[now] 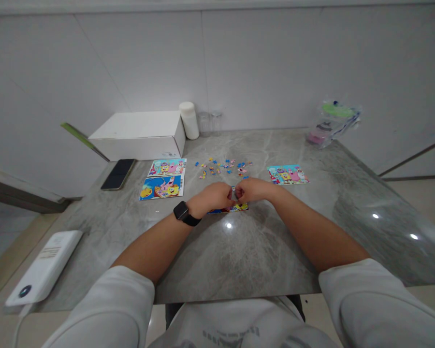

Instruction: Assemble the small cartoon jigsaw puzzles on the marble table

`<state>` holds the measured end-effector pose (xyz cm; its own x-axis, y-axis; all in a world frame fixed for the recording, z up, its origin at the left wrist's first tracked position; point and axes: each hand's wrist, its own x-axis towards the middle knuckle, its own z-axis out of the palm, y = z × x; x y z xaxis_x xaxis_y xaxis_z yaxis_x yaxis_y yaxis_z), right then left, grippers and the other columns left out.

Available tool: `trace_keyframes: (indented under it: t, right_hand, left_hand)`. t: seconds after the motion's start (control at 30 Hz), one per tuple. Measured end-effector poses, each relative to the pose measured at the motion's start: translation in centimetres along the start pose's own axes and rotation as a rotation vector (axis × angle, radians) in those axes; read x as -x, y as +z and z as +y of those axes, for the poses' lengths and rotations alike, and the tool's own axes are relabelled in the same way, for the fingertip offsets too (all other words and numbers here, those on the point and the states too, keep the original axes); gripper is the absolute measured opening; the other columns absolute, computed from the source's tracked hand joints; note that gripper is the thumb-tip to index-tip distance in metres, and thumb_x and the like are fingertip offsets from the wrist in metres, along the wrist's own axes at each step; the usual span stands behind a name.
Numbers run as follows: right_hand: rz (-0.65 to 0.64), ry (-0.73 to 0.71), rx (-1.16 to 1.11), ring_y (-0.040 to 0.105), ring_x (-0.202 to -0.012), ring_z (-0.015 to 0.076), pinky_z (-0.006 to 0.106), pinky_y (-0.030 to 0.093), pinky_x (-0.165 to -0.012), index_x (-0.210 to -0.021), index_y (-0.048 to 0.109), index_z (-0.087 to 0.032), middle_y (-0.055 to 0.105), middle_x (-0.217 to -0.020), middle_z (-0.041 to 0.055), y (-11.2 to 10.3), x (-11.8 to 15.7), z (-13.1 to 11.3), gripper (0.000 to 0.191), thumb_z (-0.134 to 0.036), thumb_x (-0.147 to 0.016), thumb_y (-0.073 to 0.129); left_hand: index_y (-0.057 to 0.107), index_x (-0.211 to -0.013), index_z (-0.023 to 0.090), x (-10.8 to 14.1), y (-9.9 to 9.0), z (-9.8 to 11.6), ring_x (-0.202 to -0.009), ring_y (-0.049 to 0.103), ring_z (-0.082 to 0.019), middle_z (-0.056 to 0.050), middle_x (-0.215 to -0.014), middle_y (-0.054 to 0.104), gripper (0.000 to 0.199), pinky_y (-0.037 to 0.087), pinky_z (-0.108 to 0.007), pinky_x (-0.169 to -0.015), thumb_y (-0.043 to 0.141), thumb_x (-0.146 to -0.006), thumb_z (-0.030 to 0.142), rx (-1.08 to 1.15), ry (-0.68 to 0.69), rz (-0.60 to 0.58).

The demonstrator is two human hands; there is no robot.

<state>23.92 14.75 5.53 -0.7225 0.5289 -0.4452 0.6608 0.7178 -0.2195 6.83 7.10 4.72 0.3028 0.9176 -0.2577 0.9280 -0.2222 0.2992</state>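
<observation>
My left hand [217, 197], with a black watch on the wrist, is closed, its fingertips at the upper edge of a partly joined jigsaw puzzle [242, 207]. Close beside it, my right hand [253, 189] is bent in a pinch over the same puzzle. The fingers cover most of what they grip; a small bluish bit shows between the two hands. Much of the puzzle lies under my hands, and only its colourful lower strip shows. Loose jigsaw pieces [227, 166], blue, pink and yellow, are scattered just beyond.
Cartoon picture cards [162, 187] lie left, another picture card [288, 175] right. Farther back are a phone [119, 174], white box [137, 133], white bottle [189, 121], clear glasses [216, 124] and a plastic bag [333, 123]. A white power bank [47, 266] with a cable sits front left.
</observation>
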Motion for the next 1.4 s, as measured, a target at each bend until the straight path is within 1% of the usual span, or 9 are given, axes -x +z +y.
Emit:
trace_keyframes:
  t: [0.23,0.33,0.47,0.6,0.73,0.83,0.93,1.1,1.4]
  right_hand:
    - [-0.006,-0.011,0.020,0.070,-0.081,0.0208,0.028,0.039,-0.062,-0.096,0.083,-0.020,0.081,-0.092,0.0057,0.2,0.0,-0.4,0.021,-0.031,-0.081,0.075]
    - [0.011,-0.001,0.017,0.069,-0.080,0.0204,0.027,0.038,-0.061,-0.097,0.083,-0.020,0.081,-0.091,0.0056,0.0,0.2,-0.6,0.020,-0.029,-0.081,0.074]
    - [0.093,-0.011,-0.053,0.068,-0.080,0.0187,0.026,0.040,-0.065,-0.099,0.082,-0.020,0.081,-0.093,0.0046,-1.2,0.8,0.2,0.018,-0.027,-0.083,0.075]
    - [0.278,-0.073,-0.121,0.068,-0.084,0.0183,0.026,0.044,-0.074,-0.104,0.080,-0.020,0.079,-0.096,0.0049,-1.5,2.0,1.0,0.018,-0.024,-0.089,0.071]
    - [0.502,-0.223,-0.068,0.067,-0.099,0.0224,0.032,0.047,-0.090,-0.106,0.078,-0.019,0.076,-0.105,0.0103,1.5,3.5,1.1,0.019,-0.021,-0.096,0.063]
    - [0.554,-0.347,-0.035,0.066,-0.106,0.0254,0.037,0.049,-0.098,-0.106,0.079,-0.020,0.074,-0.109,0.0129,4.6,4.3,1.2,0.020,-0.021,-0.098,0.060]
    - [0.598,-0.400,-0.038,0.066,-0.108,0.0264,0.041,0.049,-0.100,-0.111,0.079,-0.021,0.075,-0.114,0.0131,6.6,4.5,1.3,0.022,-0.023,-0.099,0.061]
    - [0.612,-0.392,-0.022,0.065,-0.114,0.0276,0.044,0.046,-0.103,-0.117,0.080,-0.024,0.074,-0.121,0.0129,7.1,4.6,1.3,0.026,-0.034,-0.102,0.061]
    - [0.593,-0.388,0.077,0.065,-0.110,0.0271,0.043,0.044,-0.098,-0.117,0.082,-0.028,0.075,-0.119,0.0111,7.6,4.7,1.4,0.027,-0.032,-0.105,0.057]
  left_hand:
    - [0.078,-0.077,0.018,-0.1,0.5,0.0,-0.062,0.058,-0.018,-0.006,-0.070,0.070,0.027,0.035,-0.031,-0.061,0.069,-0.085,0.042,0.017,0.009,-0.008]
    - [0.076,-0.076,0.017,-0.1,-0.1,-0.1,-0.062,0.057,-0.017,-0.005,-0.070,0.070,0.026,0.035,-0.030,-0.061,0.068,-0.087,0.039,0.036,0.022,0.010]
    - [0.076,-0.087,0.016,0.8,-2.4,-0.9,-0.072,0.060,-0.016,-0.005,-0.085,0.074,0.021,0.038,-0.029,-0.066,0.068,-0.091,0.036,0.092,-0.018,0.177]
    - [0.073,-0.094,0.017,3.7,-3.9,-2.7,-0.083,0.063,-0.018,-0.005,-0.094,0.073,0.018,0.046,-0.030,-0.076,0.066,-0.094,0.034,0.131,0.029,0.366]
    - [0.072,-0.103,0.020,7.5,-1.4,-4.8,-0.099,0.065,-0.022,-0.007,-0.105,0.071,0.015,0.052,-0.036,-0.092,0.067,-0.096,0.032,0.118,0.122,0.430]
    - [0.073,-0.107,0.022,9.3,1.6,-5.9,-0.111,0.064,-0.024,-0.008,-0.115,0.069,0.015,0.051,-0.039,-0.103,0.066,-0.098,0.031,0.119,0.169,0.457]
    - [0.073,-0.114,0.023,10.0,3.5,-6.3,-0.114,0.063,-0.024,-0.009,-0.120,0.068,0.019,0.051,-0.039,-0.105,0.067,-0.099,0.031,0.145,0.185,0.498]
    - [0.075,-0.120,0.025,9.9,4.1,-6.0,-0.116,0.062,-0.025,-0.010,-0.126,0.068,0.024,0.051,-0.041,-0.106,0.069,-0.100,0.036,0.134,0.210,0.467]
    - [0.081,-0.117,0.029,9.6,4.1,-6.3,-0.114,0.063,-0.025,-0.008,-0.124,0.070,0.022,0.051,-0.041,-0.104,0.066,-0.100,0.032,0.111,0.220,0.391]
